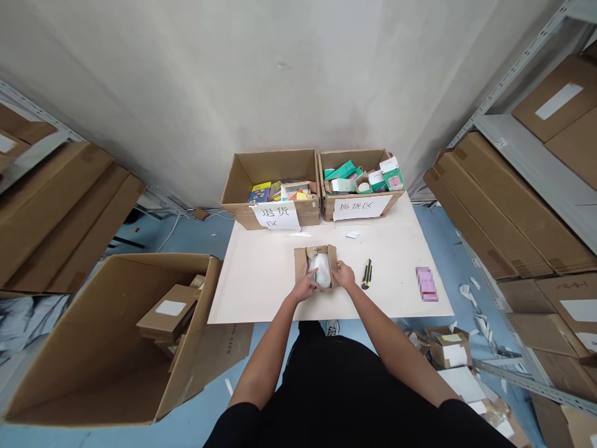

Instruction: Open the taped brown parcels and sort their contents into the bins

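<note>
A small open cardboard box [301, 264] stands near the front edge of the white table, its flaps folded out. Inside it lies a white package in clear plastic wrap [321, 269], with a bit of green showing at its lower edge. My left hand [305, 285] reaches over the box's front left side, fingers closed against the wrapped package. At the right wall of the same box, my right hand [344, 274] grips the cardboard; some of its fingertips are hidden. A black and yellow box cutter [367, 274] lies to the right of that hand, apart from it.
At the table's back stand two labelled cartons, the left carton [237, 214] with books, the right carton [328, 208] with green-white boxes. A blurred pink item [426, 284] lies at right. A large carton [93, 336] stands on the floor at left. Loaded shelves [508, 134] flank both sides.
</note>
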Motion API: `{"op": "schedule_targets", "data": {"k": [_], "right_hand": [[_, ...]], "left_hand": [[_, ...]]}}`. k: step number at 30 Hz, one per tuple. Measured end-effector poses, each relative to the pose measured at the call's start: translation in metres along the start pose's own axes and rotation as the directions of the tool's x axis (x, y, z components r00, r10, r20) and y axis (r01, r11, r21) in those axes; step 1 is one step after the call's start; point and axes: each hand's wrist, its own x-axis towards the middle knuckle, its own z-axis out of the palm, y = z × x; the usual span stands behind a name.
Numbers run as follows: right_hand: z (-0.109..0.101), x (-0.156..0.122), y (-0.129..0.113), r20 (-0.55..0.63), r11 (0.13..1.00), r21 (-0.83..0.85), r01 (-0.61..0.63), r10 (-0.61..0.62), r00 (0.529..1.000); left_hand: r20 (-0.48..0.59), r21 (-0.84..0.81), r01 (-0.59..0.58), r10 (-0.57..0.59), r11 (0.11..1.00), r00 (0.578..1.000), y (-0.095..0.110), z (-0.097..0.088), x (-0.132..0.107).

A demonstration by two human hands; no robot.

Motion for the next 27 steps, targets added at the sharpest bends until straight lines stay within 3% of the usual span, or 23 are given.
{"op": "schedule_targets", "data": {"k": [4, 7, 10, 17, 23, 27], "right_hand": [[0.007, -0.012, 0.002, -0.093, 0.977, -0.102, 0.189, -0.198, 0.976], [0.015, -0.018, -0.003, -0.125, 0.892, -0.128, 0.433, -0.448, 0.886], [0.02, -0.016, -0.014, -0.029, 0.801, -0.163, 0.576, -0.588, 0.808], [0.016, 0.005, -0.021, 0.238, 0.75, -0.454, 0.481, -0.418, 0.877], [0.011, 0.016, -0.022, 0.414, 0.566, -0.584, 0.582, -0.409, 0.813], [0.013, 0.017, -0.028, 0.469, 0.522, -0.56, 0.643, -0.44, 0.765]], "left_hand": [[-0.017, 0.046, -0.031, 0.031, 0.998, 0.999, 0.001, 0.012, -0.018], [-0.082, 0.045, 0.036, -0.032, 0.998, 0.996, 0.004, 0.023, -0.023], [-0.092, 0.031, 0.07, -0.067, 0.997, 0.994, 0.006, 0.028, -0.021], [-0.139, 0.01, 0.066, -0.064, 0.998, 0.988, 0.002, 0.038, -0.018], [-0.247, -0.143, -0.018, -0.018, 0.99, 0.969, -0.004, 0.046, -0.016], [-0.217, -0.098, -0.03, 0.008, 0.995, 0.976, -0.008, 0.048, -0.014]]}}
